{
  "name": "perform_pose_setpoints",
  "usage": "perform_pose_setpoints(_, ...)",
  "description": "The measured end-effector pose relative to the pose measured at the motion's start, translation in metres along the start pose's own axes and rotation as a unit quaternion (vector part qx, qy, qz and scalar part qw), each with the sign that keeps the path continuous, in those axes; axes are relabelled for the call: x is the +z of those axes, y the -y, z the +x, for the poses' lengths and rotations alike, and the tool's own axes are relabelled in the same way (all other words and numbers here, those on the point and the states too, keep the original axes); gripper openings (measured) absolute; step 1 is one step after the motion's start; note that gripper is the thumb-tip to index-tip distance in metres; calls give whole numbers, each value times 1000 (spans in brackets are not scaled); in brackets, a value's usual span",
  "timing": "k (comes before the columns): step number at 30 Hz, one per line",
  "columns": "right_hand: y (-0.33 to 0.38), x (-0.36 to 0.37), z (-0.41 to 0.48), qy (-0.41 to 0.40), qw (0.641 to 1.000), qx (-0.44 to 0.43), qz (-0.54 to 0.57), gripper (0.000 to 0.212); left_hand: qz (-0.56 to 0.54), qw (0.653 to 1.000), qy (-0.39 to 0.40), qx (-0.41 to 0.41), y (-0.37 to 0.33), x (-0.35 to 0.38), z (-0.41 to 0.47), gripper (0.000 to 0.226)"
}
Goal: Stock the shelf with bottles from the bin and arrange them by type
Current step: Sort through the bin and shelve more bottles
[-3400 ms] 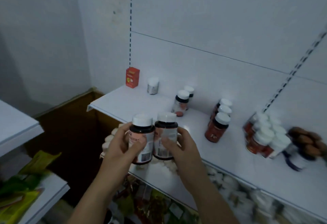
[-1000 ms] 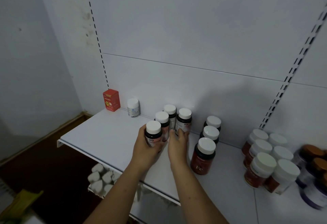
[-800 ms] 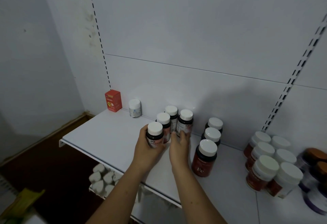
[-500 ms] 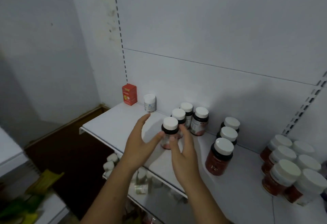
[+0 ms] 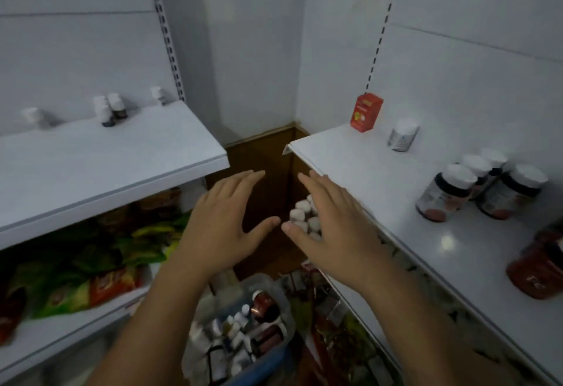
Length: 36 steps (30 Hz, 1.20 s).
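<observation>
Bare left hand (image 5: 224, 227) and right hand (image 5: 330, 224) palms-down, fingers spread, holding nothing, above bin (image 5: 243, 334).

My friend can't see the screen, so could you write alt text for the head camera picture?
A person's left hand and right hand, both open and empty, hover above a bin of small bottles between a left shelf and a right shelf. The right shelf holds white-capped dark bottles, a small white bottle and a red box.
</observation>
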State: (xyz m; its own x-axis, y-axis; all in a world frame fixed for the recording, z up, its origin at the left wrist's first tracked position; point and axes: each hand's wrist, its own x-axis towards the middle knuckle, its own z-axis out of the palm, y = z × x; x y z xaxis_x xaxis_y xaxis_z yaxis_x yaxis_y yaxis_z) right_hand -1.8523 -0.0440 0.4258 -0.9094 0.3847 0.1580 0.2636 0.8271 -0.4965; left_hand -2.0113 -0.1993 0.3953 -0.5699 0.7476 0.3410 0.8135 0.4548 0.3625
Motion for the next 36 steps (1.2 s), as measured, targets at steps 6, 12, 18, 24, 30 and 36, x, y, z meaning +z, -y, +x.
perform_pose_setpoints(6, 32, 97, 19, 112, 992, -47, -24, 83, -5, 991, 66, -117, 88, 13, -70, 78)
perform_pose_setpoints(12, 18, 193, 23, 215, 976, -16, -11, 80, -40, 968, 130, -212, 141, 58, -131, 76)
perform_pose_setpoints(18, -49, 282, 18, 276, 956, 91, 40, 76, -109, 927, 204, -296, 164, 138, -177, 68)
perform_pose_setpoints(24, -128, 379, 18, 325, 930, 171, 29, 53, -206, 857, 324, -343, 159, 270, -193, 64)
perform_pose_setpoints(30, -178, 463, 38, 367, 916, 158, -36, 71, -256, 840, 358, -318, 159, 394, -192, 81)
perform_pose_setpoints(36, -207, 520, 43, 381, 906, 97, -158, 80, -215, 859, 381, -266, 168, 456, -201, 64)
